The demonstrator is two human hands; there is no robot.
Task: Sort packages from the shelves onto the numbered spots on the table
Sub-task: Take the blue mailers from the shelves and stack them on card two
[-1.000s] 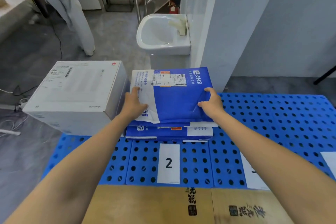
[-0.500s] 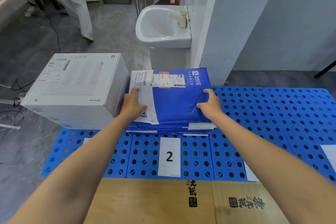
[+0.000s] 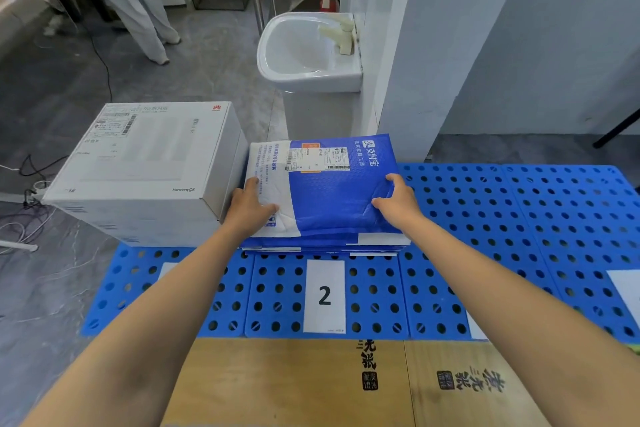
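Item: blue mailer (image 3: 332,198), lying on top of a stack of like mailers (image 3: 322,248) on the blue perforated worktop (image 3: 519,218), just behind the "2" label (image 3: 324,296).
My left hand (image 3: 251,208): grip slack, fingers laid straight on the mailer's white left flap.
My right hand (image 3: 398,199): thumb on top at the right edge; whether this grip curls under, I cannot tell.
White box (image 3: 145,170): just beside the stack, on its left.

Blue-and-white mailer (image 3: 325,191); white box (image 3: 145,166); blue table (image 3: 519,218), round-hole pattern; white "2" label (image 3: 324,296).
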